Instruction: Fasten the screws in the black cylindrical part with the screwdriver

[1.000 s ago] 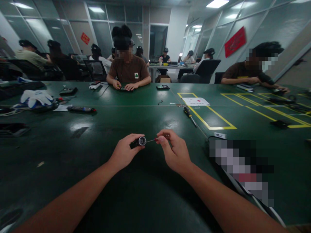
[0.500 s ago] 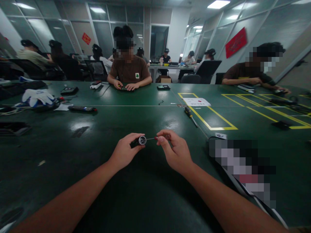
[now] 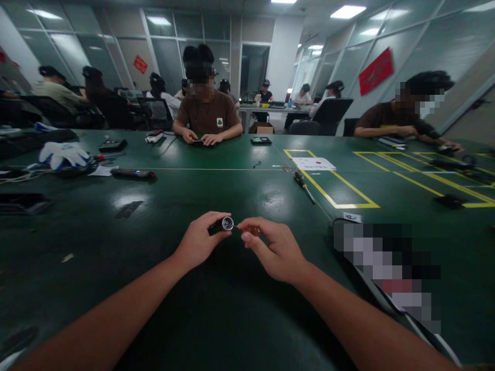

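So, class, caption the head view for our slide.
Over a green table, the left hand holds a dark tube; the right hand points a small screwdriver at its rimmed end.

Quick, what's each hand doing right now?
Left hand: closed around a dark cylinder.
Right hand: holding a small screwdriver by its amber handle.

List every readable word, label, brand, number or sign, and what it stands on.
No text is legible.
White paper sheet on the green tabletop: dark print, too blurred.
Small white rectangular label on the tabletop: dark marking, unclear.
Red rectangular wall hanging, right: unreadable.
White-and-green badge on a brown shirt: too small.
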Available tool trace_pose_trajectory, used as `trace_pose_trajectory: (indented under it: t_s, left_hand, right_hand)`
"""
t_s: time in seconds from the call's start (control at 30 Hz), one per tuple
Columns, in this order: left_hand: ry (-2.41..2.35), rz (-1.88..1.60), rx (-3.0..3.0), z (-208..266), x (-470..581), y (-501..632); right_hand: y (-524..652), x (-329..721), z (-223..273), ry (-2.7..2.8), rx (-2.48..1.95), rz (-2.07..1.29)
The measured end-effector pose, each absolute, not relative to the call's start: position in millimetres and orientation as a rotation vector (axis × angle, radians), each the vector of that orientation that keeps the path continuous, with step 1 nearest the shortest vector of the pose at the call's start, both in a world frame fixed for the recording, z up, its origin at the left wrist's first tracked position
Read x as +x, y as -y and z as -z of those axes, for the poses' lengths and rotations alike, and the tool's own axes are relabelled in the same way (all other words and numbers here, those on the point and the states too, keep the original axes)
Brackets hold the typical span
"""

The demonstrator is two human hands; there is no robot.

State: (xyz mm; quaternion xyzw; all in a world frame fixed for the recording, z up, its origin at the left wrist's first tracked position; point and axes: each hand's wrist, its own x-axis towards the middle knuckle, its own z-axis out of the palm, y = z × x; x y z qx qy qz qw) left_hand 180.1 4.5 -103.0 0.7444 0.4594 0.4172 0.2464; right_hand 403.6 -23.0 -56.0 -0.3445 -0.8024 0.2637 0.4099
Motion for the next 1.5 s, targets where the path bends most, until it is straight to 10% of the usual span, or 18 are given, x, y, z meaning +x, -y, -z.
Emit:
trace_pose_trajectory:
  t_s: [0.97, 1.5]
  left_hand:
    - [-1.339, -1.071, 2.151, 101, 176, -7]
    - [-1.359, -1.054, 2.133, 97, 179, -5]
  right_hand:
    - [-17, 398, 88, 0.657, -0.916, -1.727]
    - [-5, 393, 84, 1.331, -0.944, -1.009]
